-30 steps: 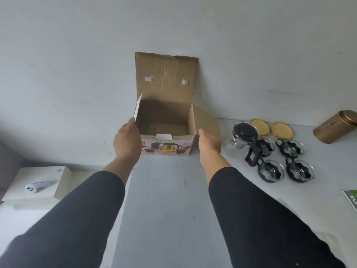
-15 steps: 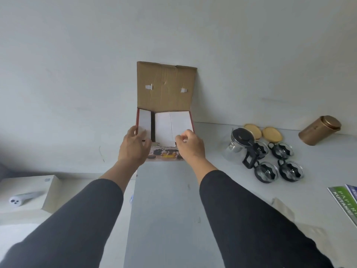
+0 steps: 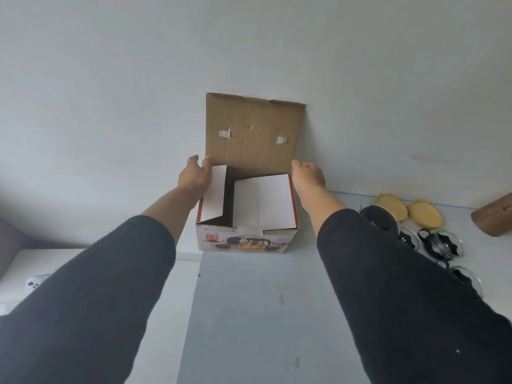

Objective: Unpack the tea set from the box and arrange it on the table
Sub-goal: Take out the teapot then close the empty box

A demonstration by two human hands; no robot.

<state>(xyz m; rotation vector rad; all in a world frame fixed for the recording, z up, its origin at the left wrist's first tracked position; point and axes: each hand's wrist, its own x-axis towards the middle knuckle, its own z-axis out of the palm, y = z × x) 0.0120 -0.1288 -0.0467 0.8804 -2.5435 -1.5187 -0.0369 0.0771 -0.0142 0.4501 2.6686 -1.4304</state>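
Note:
The tea set box [image 3: 246, 241] stands on the grey table [image 3: 257, 314] against the wall. Its brown lid flap [image 3: 253, 128] is upright and its white side flaps are folded inward over the opening. My left hand [image 3: 194, 176] touches the lid's lower left corner and my right hand [image 3: 309, 174] touches its lower right corner, fingers fairly straight. To the right sit the glass teapot [image 3: 379, 218], partly behind my right sleeve, several glass cups [image 3: 440, 245] with black holders, and two bamboo coasters [image 3: 425, 214].
A brown cylindrical canister [image 3: 493, 220] lies at the far right edge. Left of the table is a lower white surface holding a white remote [image 3: 36, 281]. The table's left edge runs just under the box's left side.
Both hands folded the side flaps inward, then rose from the box's front to the lid's lower corners. The camera moved closer to the box.

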